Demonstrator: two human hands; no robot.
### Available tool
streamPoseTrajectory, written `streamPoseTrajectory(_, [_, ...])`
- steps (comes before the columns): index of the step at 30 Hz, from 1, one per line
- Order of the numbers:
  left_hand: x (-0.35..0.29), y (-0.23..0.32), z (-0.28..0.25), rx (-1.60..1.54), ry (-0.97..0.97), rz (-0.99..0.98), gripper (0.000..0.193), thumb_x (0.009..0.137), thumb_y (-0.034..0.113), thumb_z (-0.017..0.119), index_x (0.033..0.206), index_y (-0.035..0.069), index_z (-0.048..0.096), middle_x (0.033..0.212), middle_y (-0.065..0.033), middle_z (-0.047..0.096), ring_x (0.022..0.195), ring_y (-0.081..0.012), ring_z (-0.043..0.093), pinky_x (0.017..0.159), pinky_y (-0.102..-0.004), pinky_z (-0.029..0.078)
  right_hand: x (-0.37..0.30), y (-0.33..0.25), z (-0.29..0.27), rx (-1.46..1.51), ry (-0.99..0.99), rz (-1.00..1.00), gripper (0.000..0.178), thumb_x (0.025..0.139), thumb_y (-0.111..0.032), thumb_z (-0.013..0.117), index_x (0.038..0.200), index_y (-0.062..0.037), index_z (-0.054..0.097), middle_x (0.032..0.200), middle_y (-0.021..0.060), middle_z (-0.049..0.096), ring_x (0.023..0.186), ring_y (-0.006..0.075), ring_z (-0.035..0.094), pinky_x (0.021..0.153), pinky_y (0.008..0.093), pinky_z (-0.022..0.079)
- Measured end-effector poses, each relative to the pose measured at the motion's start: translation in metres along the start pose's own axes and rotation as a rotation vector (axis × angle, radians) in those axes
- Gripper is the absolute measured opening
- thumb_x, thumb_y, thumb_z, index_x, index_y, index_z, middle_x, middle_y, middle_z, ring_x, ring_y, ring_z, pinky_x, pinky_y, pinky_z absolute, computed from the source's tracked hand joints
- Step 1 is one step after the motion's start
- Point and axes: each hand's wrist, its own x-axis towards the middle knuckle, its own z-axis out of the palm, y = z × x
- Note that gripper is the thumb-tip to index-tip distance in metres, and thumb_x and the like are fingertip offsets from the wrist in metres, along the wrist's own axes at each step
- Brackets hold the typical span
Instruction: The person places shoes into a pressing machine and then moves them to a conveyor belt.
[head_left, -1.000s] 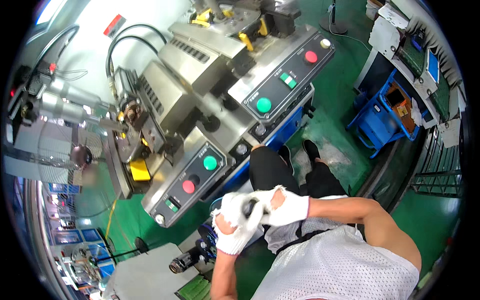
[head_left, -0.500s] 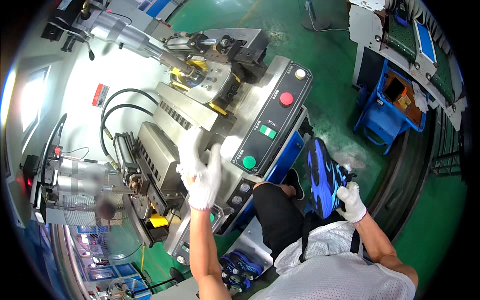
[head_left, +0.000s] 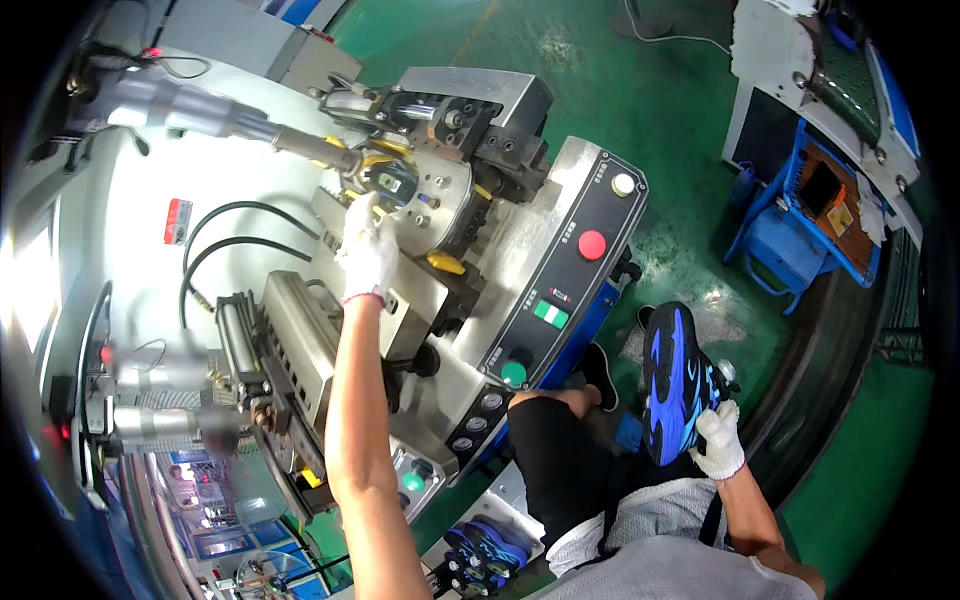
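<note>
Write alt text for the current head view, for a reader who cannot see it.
A person's gloved right hand holds up a blue-and-black shoe, its sole showing, while the gloved left hand reaches over a metal machine with a control panel of coloured buttons. More shoes lie near the lower edge.

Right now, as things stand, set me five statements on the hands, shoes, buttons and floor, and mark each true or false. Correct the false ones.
1. The right hand holds a blue-and-black shoe. True.
2. The red button sits between the white button and the round green button. True.
3. The left hand is pressing the red button. False: it is away from that button, up by the yellow pieces of the steel machine.
4. The held shoe is the only blue-and-black one in view. False: more shoes lie near the lower edge.
5. The floor is green. True.
</note>
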Motion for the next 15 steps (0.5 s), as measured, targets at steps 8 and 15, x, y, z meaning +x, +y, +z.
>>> streamPoseTrajectory(8, [0.089,-0.034,0.064,0.100,-0.090,-0.338,0.062,0.103,0.038,0.052,0.156,0.007,0.047,0.157,-0.0253,0.049,0.143,-0.0419,0.050,0.118,-0.0465,0.041,-0.004,0.073,0.020,-0.048,-0.205,0.079,0.068,0.040,-0.007,0.085,0.105,-0.0116,0.067,0.148,0.0398,0.047,0.133,0.0590,0.047,0.111,0.0676,0.036])
streamPoseTrajectory(15, [0.108,-0.078,0.087,-0.067,0.087,-0.237,0.033,0.103,0.017,0.056,0.130,0.005,0.069,0.120,-0.0168,0.073,0.110,-0.0285,0.070,0.098,-0.0368,0.052,0.019,0.035,0.015,-0.082,-0.056,0.217,0.056,0.041,-0.009,0.083,0.093,-0.0166,0.064,0.101,0.0192,0.056,0.095,0.0450,0.053,0.086,0.0568,0.042])
